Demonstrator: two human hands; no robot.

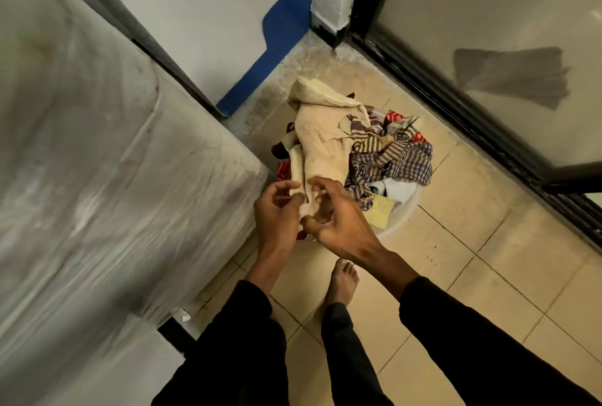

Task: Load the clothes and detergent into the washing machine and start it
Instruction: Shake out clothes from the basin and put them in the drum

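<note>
The washing machine [97,177] fills the left side of the view. It is wrapped in a clear plastic cover and looks blurred, so its lid and controls cannot be made out. On the right stands a glass door [488,31] in a dark frame, and behind, in the far corner, a white wall [208,14] with a blue painted patch low down. The floor [472,259] is of beige tiles.

On the floor, near the far corner and just beside the right side of the machine, stands a round pale basket [402,215]; only a part of its rim shows. In it lies a heap of clothes. The biggest piece is a cream knitted cloth [322,135], which runs from the far side of the heap toward the person. To the right of it lies a checked cloth [395,161] in purple and white, with red fabric [418,137] showing under it, and a small yellow piece [381,211] at the near rim.

Both hands are above the near edge of the basket, close together. The left hand [277,210] has its fingers curled in at the near end of the cream cloth and seems to pinch it. The right hand [338,220] has its fingers half curled and spread over the same end; whether it holds the cloth I cannot tell. Both sleeves are black. One bare foot [342,282] stands on the floor under the right forearm.
</note>
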